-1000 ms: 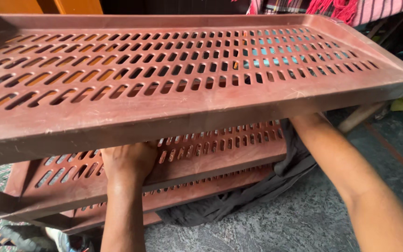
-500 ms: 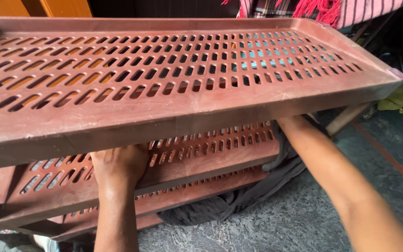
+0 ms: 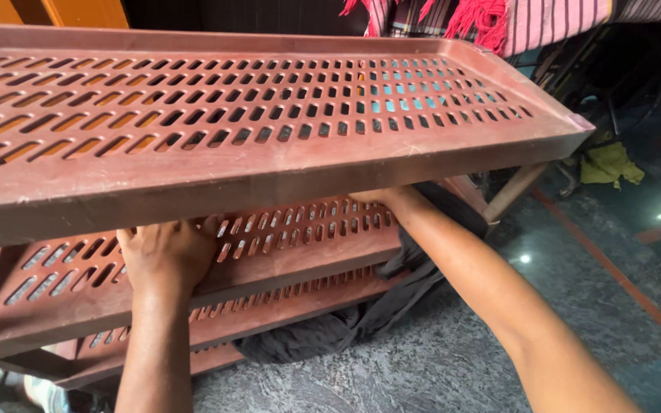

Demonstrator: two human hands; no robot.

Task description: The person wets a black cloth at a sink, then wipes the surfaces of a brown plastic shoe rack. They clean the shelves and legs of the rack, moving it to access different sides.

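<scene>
Under the top shelf (image 3: 269, 145) of a reddish-brown plastic rack, both hands work at the second shelf (image 3: 300, 237). Change vs. half a sec. ago: view sits a bit further left and lower, so the top shelf's right corner shows in full; left hand (image 3: 168, 256) has slid slightly up the second shelf's slotted face, right forearm reaches deeper under the top tier. Reads as a hold being adjusted on the middle tier, rack itself not shifted. Left hand: flat, fingers spread, palm pressed on the slots, not clasping. Right hand (image 3: 380, 197): mostly hidden beneath the top shelf's front lip; only knuckles and wrist show, so can't tell if it grips or just rests. Rack: moulded plastic, matte, dusty, scuffed; long rectangular trays w/ raised rims, rows of oblong slots; third shelf (image 3: 284, 294) below, close-stacked. Dark cloth (image 3: 346, 325), soft, crumpled, lies on the floor just beside the lower tiers, partly tucked behind them. Floor (image 3: 460, 359): polished speckled grey stone w/ a reddish inlay strip. Yellow-green rag (image 3: 610, 163) well apart at right. Striped fabric w/ red fringe (image 3: 491, 19) hangs above.
</scene>
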